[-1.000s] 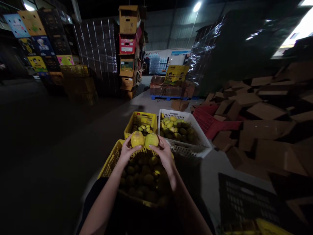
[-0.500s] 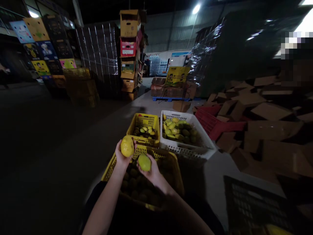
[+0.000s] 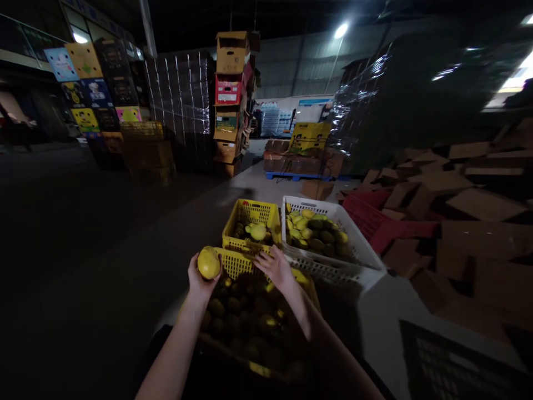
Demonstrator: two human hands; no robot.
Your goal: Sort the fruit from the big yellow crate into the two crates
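The left hand (image 3: 204,282) grasps a yellow fruit (image 3: 209,263), cupping it from below with the palm turned up, just over the left far corner of the front crate (image 3: 234,263). The right hand (image 3: 278,271) is released, its fingers spread and reaching forward over that crate's far rim. Just past its fingertips a pale fruit (image 3: 259,232) shows at the back crate (image 3: 255,210); whether it rests on the fruit there or is just above, I cannot tell.

The front crate, yellow like the back one, holds many fruits in deep shadow. To the right of the back crate, just beside it, a white crate (image 3: 367,265) holds green and yellow fruits. All three stand on the floor (image 3: 195,208). Farther right, a red crate (image 3: 385,232) lies against heaped cartons (image 3: 485,204). Beyond, a yellow box (image 3: 308,137) sits above a blue pallet (image 3: 293,177).
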